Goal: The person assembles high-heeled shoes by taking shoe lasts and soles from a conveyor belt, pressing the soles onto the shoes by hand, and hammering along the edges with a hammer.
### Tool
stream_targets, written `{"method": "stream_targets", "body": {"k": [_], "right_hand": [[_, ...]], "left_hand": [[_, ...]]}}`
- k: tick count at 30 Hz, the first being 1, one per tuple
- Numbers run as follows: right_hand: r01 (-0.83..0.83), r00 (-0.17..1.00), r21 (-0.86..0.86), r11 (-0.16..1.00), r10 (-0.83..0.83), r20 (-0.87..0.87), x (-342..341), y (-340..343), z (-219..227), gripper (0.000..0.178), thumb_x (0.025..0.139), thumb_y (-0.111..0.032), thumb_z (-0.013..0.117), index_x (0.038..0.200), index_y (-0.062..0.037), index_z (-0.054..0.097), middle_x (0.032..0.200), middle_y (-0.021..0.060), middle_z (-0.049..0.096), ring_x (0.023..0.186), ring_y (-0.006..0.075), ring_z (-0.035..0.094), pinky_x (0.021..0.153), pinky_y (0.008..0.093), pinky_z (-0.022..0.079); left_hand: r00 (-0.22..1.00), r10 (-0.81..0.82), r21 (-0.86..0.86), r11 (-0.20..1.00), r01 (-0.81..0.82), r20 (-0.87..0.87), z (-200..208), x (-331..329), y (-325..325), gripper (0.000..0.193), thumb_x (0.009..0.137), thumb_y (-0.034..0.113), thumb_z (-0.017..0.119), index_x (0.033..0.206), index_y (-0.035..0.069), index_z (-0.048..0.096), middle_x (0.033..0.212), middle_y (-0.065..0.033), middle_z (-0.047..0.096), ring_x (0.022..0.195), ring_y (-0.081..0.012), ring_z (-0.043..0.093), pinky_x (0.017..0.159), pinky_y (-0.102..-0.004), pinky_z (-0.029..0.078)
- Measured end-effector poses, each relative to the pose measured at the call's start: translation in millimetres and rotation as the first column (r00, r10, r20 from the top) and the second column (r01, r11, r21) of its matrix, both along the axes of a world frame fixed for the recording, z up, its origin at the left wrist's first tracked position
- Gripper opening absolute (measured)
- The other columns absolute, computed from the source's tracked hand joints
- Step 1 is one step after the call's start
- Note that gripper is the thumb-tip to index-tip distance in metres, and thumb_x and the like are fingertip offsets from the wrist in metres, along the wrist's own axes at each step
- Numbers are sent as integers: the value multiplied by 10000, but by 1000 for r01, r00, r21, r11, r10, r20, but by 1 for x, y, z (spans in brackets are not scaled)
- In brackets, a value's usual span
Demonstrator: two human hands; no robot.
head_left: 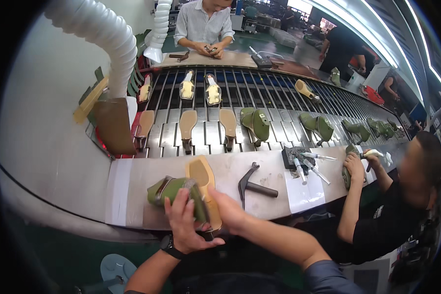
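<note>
In front of me, over the near work board, my left hand [183, 220] is wrapped round a green shoe upper [163, 190] with its underside turned to the right. A dark watch is on that wrist. My right hand [230, 210] grips a tan shoe sole [199, 171] with a heel, held upright close beside the upper. Its fingers are mostly hidden behind the sole. Whether upper and sole touch I cannot tell. To the right of my hands a hammer [262, 188] with a dark handle lies on the board.
Beyond the board runs a slatted conveyor [267, 142] carrying tan heeled soles [187, 122] and green shoes [255, 125]. A black holder [294, 157] with several white tubes stands right. A co-worker [392, 206] works at the right, another person [206, 24] opposite. White ducts [98, 29] hang left.
</note>
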State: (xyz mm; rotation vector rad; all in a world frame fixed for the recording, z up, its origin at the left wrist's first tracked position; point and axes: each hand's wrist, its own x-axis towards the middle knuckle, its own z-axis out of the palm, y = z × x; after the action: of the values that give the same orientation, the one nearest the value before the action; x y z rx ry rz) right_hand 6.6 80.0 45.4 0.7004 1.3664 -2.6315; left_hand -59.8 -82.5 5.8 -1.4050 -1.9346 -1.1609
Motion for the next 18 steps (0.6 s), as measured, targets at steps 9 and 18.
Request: {"method": "stream_targets", "body": {"k": [9,18], "right_hand": [[-45,953,470,882,179,-244,17,-36,-70,325,1119,-257,543,1150,29,695,919,15,700,823,76,593,724,290,518],[104,995,534,839,-90,-51,25,25,-60,352,1105,-275,551,1191,50,654,1005,88,663,784,162,693,595,318,595]], "left_hand": [[996,68,-51,996,-71,-60,-13,16,-24,1059,797,688,794,1526,35,388,1468,-219,562,1365,-395,551,1236,-677,190],[988,-148,-311,937,157,51,20,-16,-66,866,682,119,791,1488,51,483,1505,-191,538,1449,-398,475,1262,-648,200]]}}
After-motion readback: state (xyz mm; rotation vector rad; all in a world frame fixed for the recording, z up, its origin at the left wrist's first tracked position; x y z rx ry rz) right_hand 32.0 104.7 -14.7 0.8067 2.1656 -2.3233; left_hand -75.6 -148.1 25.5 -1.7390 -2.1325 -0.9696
